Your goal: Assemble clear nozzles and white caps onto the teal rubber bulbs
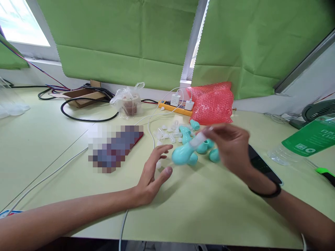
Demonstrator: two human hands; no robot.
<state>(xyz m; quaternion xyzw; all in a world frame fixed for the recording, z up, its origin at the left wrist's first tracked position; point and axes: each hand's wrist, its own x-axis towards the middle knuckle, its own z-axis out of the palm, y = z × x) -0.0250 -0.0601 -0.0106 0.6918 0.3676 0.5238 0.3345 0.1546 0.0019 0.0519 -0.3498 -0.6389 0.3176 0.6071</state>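
Observation:
A teal bulb syringe [181, 155] with a clear nozzle [196, 141] hangs tilted over the table, its round end down to the left. My right hand [234, 148] pinches the far end of that nozzle between thumb and fingers. My left hand [154, 174] is held just left of the bulb, fingers apart, with nothing in it. Several more teal bulbs [185, 133] lie behind and below the held one, partly hidden by it and by my right hand. Beside them is a scatter of small clear plastic pieces [171, 136].
A pixelated flat object [115, 150] lies left of my hands. A dark phone [263, 164] is partly behind my right wrist, near a green-labelled bottle [309, 139]. At the back are red bubble wrap [211, 103], an orange power strip [167, 105] and a bagged pot [129, 104]. White cables cross the table.

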